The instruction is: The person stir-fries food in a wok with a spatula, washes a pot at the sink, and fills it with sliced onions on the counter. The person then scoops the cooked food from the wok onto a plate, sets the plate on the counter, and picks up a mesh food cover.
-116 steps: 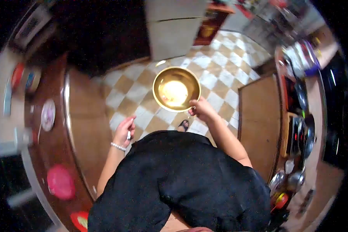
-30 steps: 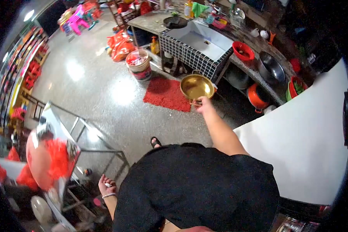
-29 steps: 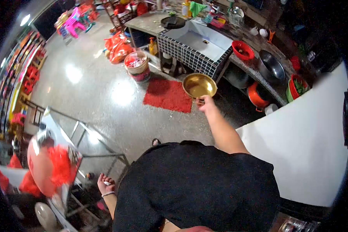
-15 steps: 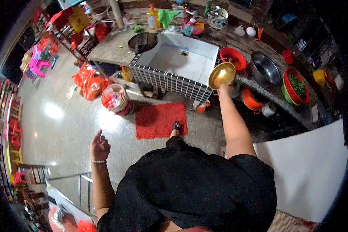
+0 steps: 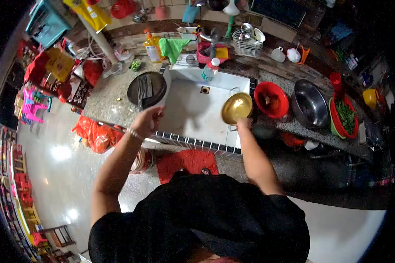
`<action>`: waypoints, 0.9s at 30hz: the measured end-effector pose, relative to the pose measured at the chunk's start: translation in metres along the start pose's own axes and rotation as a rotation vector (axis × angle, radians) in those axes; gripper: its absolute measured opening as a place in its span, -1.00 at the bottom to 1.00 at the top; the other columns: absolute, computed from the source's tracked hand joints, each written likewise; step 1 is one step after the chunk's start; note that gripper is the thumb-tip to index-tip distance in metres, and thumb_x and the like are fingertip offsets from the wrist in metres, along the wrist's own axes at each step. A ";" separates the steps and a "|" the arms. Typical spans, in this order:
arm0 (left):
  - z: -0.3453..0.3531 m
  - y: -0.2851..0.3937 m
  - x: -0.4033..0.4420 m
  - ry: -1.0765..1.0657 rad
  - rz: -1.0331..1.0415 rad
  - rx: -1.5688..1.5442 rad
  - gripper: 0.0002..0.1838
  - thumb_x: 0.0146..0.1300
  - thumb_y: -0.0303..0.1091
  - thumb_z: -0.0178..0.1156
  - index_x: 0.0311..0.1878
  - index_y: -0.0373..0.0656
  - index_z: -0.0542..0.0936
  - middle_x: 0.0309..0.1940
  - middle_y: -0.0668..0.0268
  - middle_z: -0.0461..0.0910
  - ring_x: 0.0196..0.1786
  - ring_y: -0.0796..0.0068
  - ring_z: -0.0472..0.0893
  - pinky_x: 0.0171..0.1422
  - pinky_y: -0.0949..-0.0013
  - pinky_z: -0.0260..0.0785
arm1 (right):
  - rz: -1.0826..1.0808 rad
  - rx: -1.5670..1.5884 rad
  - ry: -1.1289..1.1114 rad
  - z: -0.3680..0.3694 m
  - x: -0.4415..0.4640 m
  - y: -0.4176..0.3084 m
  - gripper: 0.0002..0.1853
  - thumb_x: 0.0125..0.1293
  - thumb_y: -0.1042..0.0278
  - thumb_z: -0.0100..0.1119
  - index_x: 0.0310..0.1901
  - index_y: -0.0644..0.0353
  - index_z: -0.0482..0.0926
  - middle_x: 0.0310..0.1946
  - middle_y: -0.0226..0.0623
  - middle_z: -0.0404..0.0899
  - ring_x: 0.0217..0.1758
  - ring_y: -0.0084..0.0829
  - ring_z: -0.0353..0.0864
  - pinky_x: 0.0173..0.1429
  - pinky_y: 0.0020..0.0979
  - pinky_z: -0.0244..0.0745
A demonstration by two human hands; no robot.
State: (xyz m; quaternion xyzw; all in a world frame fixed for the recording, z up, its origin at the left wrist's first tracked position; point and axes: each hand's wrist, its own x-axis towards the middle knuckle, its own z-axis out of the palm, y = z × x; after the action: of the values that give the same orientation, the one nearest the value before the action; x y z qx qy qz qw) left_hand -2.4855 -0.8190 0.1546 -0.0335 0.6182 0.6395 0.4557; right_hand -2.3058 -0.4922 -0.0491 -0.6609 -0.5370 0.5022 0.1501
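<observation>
My right hand (image 5: 244,123) grips the near side of a shiny gold two-handled pot (image 5: 235,108), held over the right part of the white sink (image 5: 188,118). The pot's inside faces up, and a loop handle shows at its far rim. My left hand (image 5: 148,120), with a beaded bracelet at the wrist, is held above the sink's front left corner. Its fingers are loosely bent and nothing shows in them. Closest to it is a dark round pan (image 5: 158,90) on the counter, with a dark-bladed knife (image 5: 144,87) lying across it.
A red bowl (image 5: 272,100), a steel basin (image 5: 310,105) and a red basket of green vegetables (image 5: 345,116) line the right counter. Behind the sink stand a capped bottle (image 5: 210,70), a faucet (image 5: 215,39) and a green cloth (image 5: 173,49). A red mat (image 5: 188,163) lies underfoot.
I have moved closer to the sink. The gold pot has gone from beside the sink's right edge to over the basin. My left hand has come up from over the floor to the sink's front left corner.
</observation>
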 end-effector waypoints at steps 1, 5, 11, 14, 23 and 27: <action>0.012 0.024 0.027 -0.067 0.012 0.081 -0.78 0.17 -0.09 0.21 -0.39 -0.02 0.58 -0.61 0.50 0.46 -0.72 0.66 0.29 -0.69 0.54 0.06 | 0.189 0.253 -0.152 0.018 0.032 0.017 -0.77 0.14 0.43 0.01 -0.16 0.23 0.34 -0.61 -0.29 0.39 -0.72 -0.43 0.34 -0.68 -0.46 0.23; 0.084 0.097 0.142 -0.241 0.150 0.194 -0.75 0.27 -0.14 0.10 -0.12 -0.05 0.61 -0.36 0.34 0.64 -0.68 0.65 0.35 -0.65 0.55 0.13 | 0.242 0.666 -0.573 0.037 0.005 0.024 -0.93 0.18 0.49 -0.03 -0.34 0.15 0.29 -0.71 -0.37 0.20 -0.73 -0.49 0.21 -0.69 -0.49 0.10; 0.169 0.174 0.253 -0.365 0.216 0.184 -0.86 0.20 -0.29 0.09 -0.41 -0.11 0.51 -0.64 0.33 0.44 -0.64 0.46 0.42 -0.66 0.39 0.22 | 0.451 0.759 -0.683 0.079 -0.014 -0.023 -0.89 0.12 0.49 0.06 -0.38 0.20 0.31 -0.65 -0.30 0.26 -0.67 -0.45 0.28 -0.63 -0.45 0.19; 0.198 0.189 0.300 -0.338 0.193 0.111 -0.86 0.24 -0.32 0.08 -0.40 -0.15 0.51 -0.63 0.36 0.44 -0.59 0.50 0.42 -0.59 0.41 0.23 | 0.467 0.751 -0.661 0.098 -0.018 -0.039 -0.90 0.15 0.48 0.04 -0.36 0.22 0.33 -0.65 -0.35 0.28 -0.68 -0.47 0.28 -0.62 -0.46 0.22; 0.201 0.203 0.292 -0.529 0.055 0.058 -0.86 0.30 -0.41 0.02 -0.11 -0.17 0.42 -0.27 0.19 0.66 -0.59 0.63 0.38 -0.59 0.56 0.14 | 0.302 0.738 -0.813 0.148 -0.035 -0.058 -0.91 0.22 0.38 0.12 -0.35 0.14 0.41 -0.68 -0.39 0.34 -0.71 -0.51 0.30 -0.62 -0.49 0.17; 0.204 0.210 0.272 -0.460 0.111 0.039 -0.83 0.29 -0.41 0.04 -0.09 -0.22 0.45 -0.23 0.17 0.65 -0.38 0.55 0.61 -0.60 0.57 0.16 | 0.308 0.771 -0.801 0.174 -0.026 -0.060 -0.89 0.23 0.36 0.10 -0.24 0.11 0.41 -0.59 -0.40 0.38 -0.71 -0.52 0.30 -0.61 -0.48 0.19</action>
State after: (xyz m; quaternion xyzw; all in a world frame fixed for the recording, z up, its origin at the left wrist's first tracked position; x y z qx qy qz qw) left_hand -2.6688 -0.4661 0.1974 0.1559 0.5113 0.6424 0.5492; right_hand -2.4803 -0.5511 -0.0705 -0.3870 -0.2278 0.8889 0.0902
